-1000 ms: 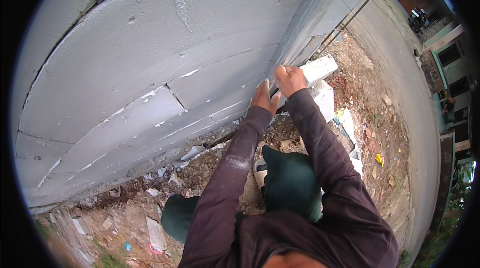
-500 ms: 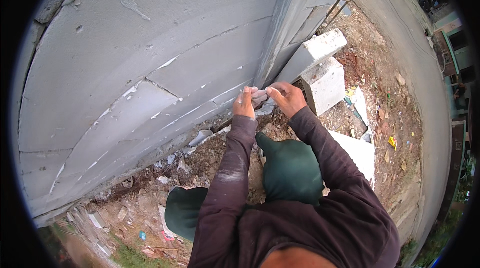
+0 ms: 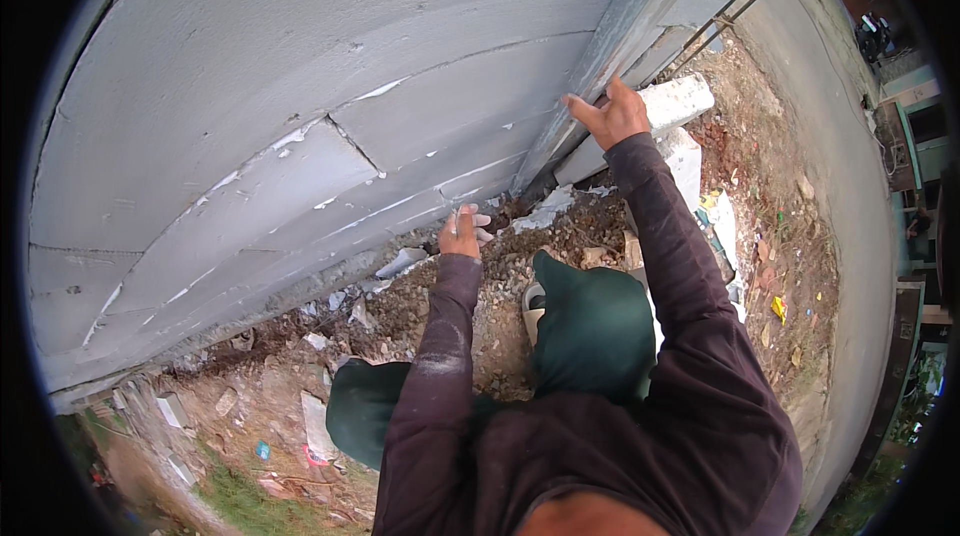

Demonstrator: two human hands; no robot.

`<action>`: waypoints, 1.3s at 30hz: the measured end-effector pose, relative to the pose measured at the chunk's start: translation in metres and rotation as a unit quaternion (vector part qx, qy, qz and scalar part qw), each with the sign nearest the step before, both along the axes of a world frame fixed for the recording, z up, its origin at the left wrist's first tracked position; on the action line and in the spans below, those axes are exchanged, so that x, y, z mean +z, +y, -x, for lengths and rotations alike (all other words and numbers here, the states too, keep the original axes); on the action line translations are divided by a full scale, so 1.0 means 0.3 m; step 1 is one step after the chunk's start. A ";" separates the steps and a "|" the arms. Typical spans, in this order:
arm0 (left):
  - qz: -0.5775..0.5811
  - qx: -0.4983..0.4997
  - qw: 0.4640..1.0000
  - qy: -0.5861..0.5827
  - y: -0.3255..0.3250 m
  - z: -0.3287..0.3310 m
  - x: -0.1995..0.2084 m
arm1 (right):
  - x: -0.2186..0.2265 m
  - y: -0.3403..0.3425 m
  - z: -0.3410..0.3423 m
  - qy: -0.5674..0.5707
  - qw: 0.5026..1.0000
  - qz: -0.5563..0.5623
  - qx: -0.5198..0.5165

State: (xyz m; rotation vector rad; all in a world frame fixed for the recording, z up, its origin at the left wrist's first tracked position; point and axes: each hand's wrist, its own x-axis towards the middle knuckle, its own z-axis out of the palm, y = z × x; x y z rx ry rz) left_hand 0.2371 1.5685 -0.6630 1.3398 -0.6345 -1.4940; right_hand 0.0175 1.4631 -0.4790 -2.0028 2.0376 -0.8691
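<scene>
My left hand (image 3: 463,232) is low beside the grey block wall (image 3: 450,96), its fingers curled and dusted white. A thin pale sliver shows between them, too small to name. Higher up, my right hand (image 3: 613,118) is at the upright concrete column (image 3: 630,21), thumb and forefinger spread apart against its edge. The other fingers of that hand are partly hidden. White crumbs of mortar mark the wall's joints.
White blocks (image 3: 686,100) lean by the column. Rubble and soil (image 3: 500,336) run along the wall's foot, under my bent knees (image 3: 590,331). Two thin steel bars (image 3: 745,6) jut out at the upper right. A paved road (image 3: 850,186) lies beyond.
My hands have parted. The right has moved up and to the right, onto the column; the left has dropped slightly down and to the left. The view has shifted a little.
</scene>
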 end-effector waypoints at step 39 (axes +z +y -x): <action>-0.038 -0.080 0.996 0.001 -0.029 0.058 -0.133 | -0.033 0.118 -0.055 -0.060 0.987 0.082 -0.128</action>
